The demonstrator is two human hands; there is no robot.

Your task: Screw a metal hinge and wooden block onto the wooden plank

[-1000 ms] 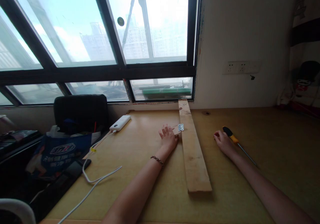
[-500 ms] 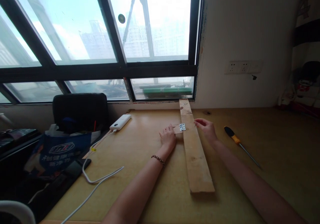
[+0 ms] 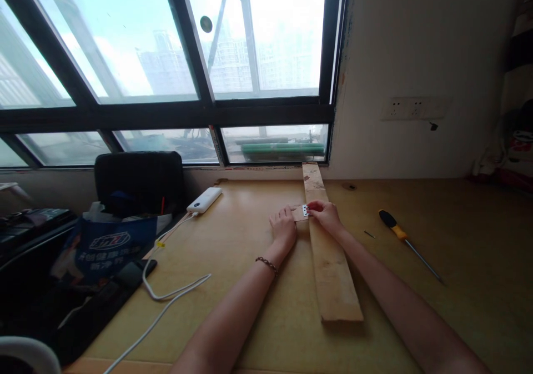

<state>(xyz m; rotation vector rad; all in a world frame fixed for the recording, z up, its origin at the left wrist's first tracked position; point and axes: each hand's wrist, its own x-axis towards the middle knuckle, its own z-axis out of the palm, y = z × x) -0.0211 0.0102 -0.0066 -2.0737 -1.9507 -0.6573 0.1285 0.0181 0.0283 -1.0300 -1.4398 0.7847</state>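
A long wooden board (image 3: 331, 257) lies on the table, running from near the window toward me. A small silver hinge (image 3: 305, 210) bridges its left edge and a short thin wooden piece (image 3: 298, 214). My left hand (image 3: 283, 227) grips the short piece from the left, fingers bent over it. Above the hinge, my right hand (image 3: 325, 215) reaches across the board with its fingertips pinched together at the hinge's right leaf. Whatever sits between those fingertips is too small to make out, and they partly cover the hinge.
To the right lie a screwdriver (image 3: 410, 246) with a black and orange handle and a small thin dark metal piece (image 3: 369, 234). A white power bank (image 3: 205, 200) with a white cable (image 3: 179, 295) rests at left. A black chair (image 3: 139, 179) stands beyond the table's left edge.
My right hand has moved left from the board's right edge onto the hinge. The small metal piece, earlier hidden by my hand or arm, now shows. My left hand stays on the short piece.
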